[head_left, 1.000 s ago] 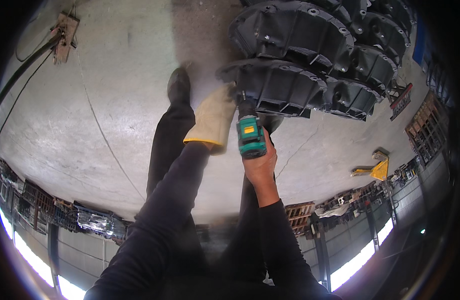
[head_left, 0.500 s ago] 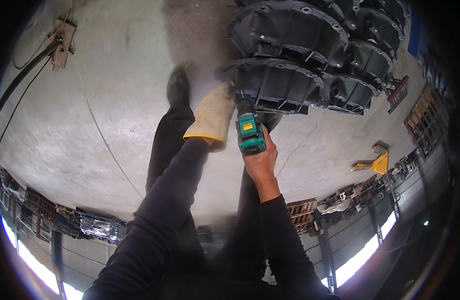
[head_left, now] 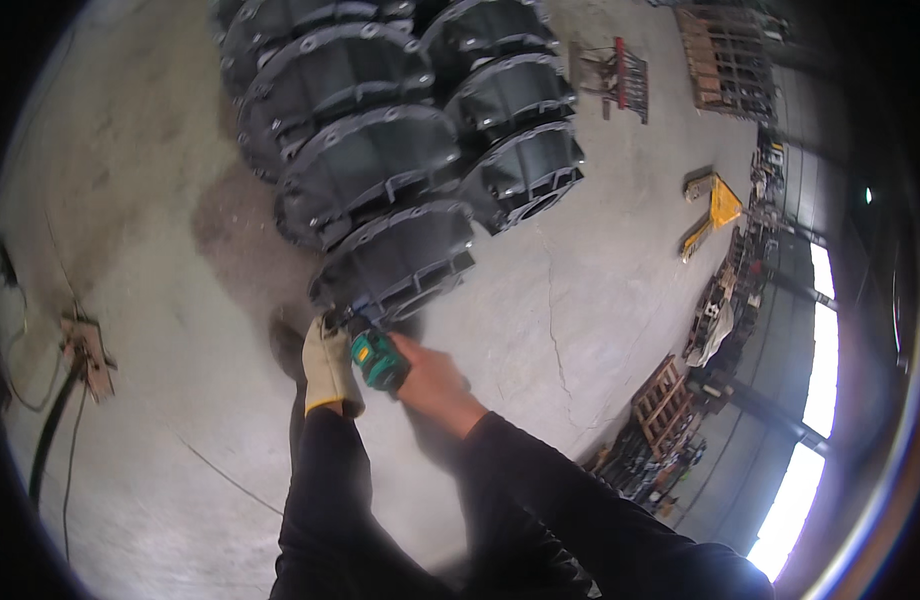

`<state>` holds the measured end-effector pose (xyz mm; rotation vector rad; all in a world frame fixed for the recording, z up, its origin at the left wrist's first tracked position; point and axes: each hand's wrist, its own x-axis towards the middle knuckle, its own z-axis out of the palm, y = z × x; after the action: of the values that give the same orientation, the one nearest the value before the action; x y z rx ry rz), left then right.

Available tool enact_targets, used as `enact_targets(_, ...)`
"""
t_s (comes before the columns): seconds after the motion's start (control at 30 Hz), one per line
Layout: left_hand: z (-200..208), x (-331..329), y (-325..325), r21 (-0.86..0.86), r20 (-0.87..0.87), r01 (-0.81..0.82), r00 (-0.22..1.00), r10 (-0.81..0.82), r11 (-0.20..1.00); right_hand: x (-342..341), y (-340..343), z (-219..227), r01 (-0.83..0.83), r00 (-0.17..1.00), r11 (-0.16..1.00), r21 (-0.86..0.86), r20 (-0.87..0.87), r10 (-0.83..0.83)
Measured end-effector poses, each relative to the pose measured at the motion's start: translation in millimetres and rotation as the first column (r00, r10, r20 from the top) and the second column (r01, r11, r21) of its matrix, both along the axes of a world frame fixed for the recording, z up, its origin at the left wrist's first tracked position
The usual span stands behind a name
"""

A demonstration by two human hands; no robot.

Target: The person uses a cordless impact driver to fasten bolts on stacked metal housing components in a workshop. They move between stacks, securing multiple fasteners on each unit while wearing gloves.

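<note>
My right hand (head_left: 437, 385) is bare and closed around a green and black cordless drill (head_left: 379, 361) with a yellow label. The drill's narrow front end reaches the lower left edge of the nearest dark, ribbed casting (head_left: 400, 258), a large curved part with bolt holes along its rim. Beside that tip is my left hand (head_left: 329, 364), in a cream work glove with a yellow cuff edge. The glove is at the same corner of the casting; its fingertips are partly hidden, and what they grip, if anything, does not show.
Behind the nearest casting stand several more castings (head_left: 340, 80) in two rows. A yellow pallet jack (head_left: 722, 203) and a red-barred metal rack (head_left: 628, 80) are on the right. Wooden pallets (head_left: 664, 400) line the wall. At left, a dark cable (head_left: 52, 430) meets a rusty plate (head_left: 88, 350).
My view has swung to the right, so castings, hands and drill now appear further left and lower. The drill stays in my right hand, and the glove stays beside its tip.
</note>
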<state>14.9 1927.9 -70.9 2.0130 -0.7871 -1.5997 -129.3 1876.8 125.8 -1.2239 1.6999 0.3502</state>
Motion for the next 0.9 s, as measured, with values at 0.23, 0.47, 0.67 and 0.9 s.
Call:
enact_targets(0.23,32,-3,5,0.231,-0.507,-0.501,0.670,0.543,0.834,-5,7,-2,-0.133,0.987,0.977,-0.165,0.064,0.146)
enact_targets(0.47,77,54,12,0.096,-0.225,-0.286,0.927,0.300,0.953,-29,23,-13,-0.005,0.984,0.981,-0.195,0.174,0.040)
enact_targets(0.67,118,110,-10,0.186,-0.101,-0.318,0.935,0.340,0.930,-27,21,-11,-0.236,0.943,0.963,-0.134,0.207,0.260)
enact_targets(0.9,174,101,-33,0.156,-0.111,-0.229,0.962,0.248,0.961,-13,29,25,0.044,0.965,0.997,-0.065,0.262,-0.025)
